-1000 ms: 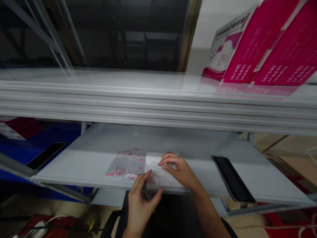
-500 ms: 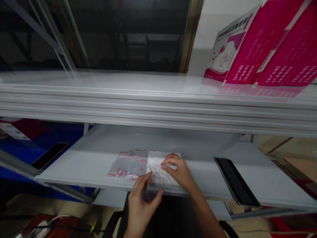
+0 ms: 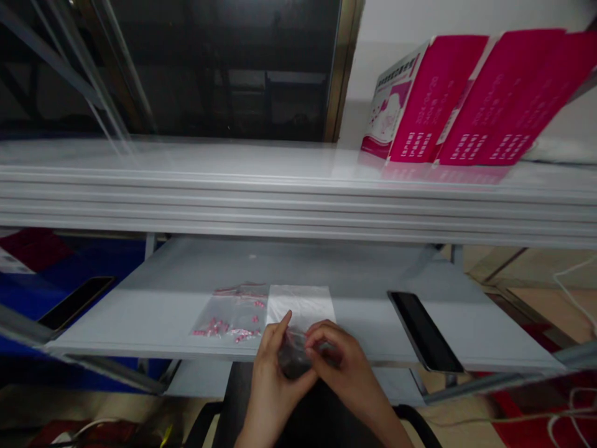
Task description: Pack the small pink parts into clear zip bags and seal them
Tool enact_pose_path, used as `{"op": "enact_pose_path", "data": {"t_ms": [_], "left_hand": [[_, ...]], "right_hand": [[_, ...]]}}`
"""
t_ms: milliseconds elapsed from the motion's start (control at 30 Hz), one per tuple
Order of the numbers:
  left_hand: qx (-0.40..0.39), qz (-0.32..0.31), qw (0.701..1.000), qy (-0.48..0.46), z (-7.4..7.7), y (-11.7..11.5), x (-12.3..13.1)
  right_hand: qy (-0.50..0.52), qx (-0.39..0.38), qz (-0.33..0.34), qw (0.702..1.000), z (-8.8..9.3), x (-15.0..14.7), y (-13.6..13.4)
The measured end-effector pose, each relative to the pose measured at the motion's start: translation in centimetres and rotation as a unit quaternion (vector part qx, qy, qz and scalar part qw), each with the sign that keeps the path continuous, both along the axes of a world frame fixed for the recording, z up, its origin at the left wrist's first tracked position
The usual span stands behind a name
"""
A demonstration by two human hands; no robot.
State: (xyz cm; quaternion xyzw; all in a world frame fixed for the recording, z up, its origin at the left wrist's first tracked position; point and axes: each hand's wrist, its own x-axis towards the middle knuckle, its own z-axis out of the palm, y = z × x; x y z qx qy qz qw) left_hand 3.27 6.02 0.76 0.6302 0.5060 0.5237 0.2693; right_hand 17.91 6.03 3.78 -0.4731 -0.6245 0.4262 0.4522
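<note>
Near the table's front edge, my left hand (image 3: 274, 378) holds a small clear zip bag (image 3: 295, 359) between thumb and fingers. My right hand (image 3: 342, 359) has its thumb and fingertips pinched together at the right side of that bag's top; anything tiny between the fingertips is hidden. Just beyond the hands lies a white sheet (image 3: 301, 302), its lower part covered by the fingers. On its left, clear zip bags (image 3: 209, 308) with red seal lines lie flat and overlap, with small pink pieces (image 3: 218, 325) grouped in or on them.
A dark phone-like device (image 3: 424, 330) lies right on the grey table (image 3: 364, 267). Another phone (image 3: 77, 303) rests on a blue surface at left. Above the table's back runs a white shelf (image 3: 224, 158), carrying magenta boxes (image 3: 433, 99) at right.
My right hand has come from over the white sheet down to the bag in my left hand. The whole view has shifted slightly, moving the boxes and table left.
</note>
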Motion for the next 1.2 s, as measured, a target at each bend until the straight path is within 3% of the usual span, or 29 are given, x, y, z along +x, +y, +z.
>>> {"op": "enact_pose_path", "data": {"t_ms": [133,233,367,633,867,1067,1200], "left_hand": [[-0.147,-0.124,0.973,-0.131,0.5,-0.6,-0.4],[-0.195,-0.151,0.956,-0.161,0.9,-0.9,-0.7],[-0.188,-0.133,0.963,-0.142,1.4,-1.0,-0.8],[-0.130,-0.084,0.983,-0.103,1.7,-1.1,-0.5],[-0.127,-0.069,0.987,-0.065,1.6,-1.2,-1.1],[-0.110,-0.036,0.991,-0.063,2.3,-1.4,-1.7],[-0.086,-0.075,0.993,-0.041,2.9,-1.2,-2.3]], "right_hand": [[-0.013,0.012,0.012,1.000,0.8,1.5,-0.9],[-0.021,0.014,0.019,0.999,0.9,2.4,-1.4],[0.004,0.000,0.008,1.000,0.4,2.9,-1.8],[0.072,-0.017,-0.087,0.993,-0.5,2.7,-2.2],[0.125,0.000,-0.089,0.988,-0.3,2.0,-2.0],[0.148,0.043,-0.118,0.981,-0.6,1.5,-1.7],[0.112,0.075,-0.101,0.986,0.0,1.7,-1.5]]}}
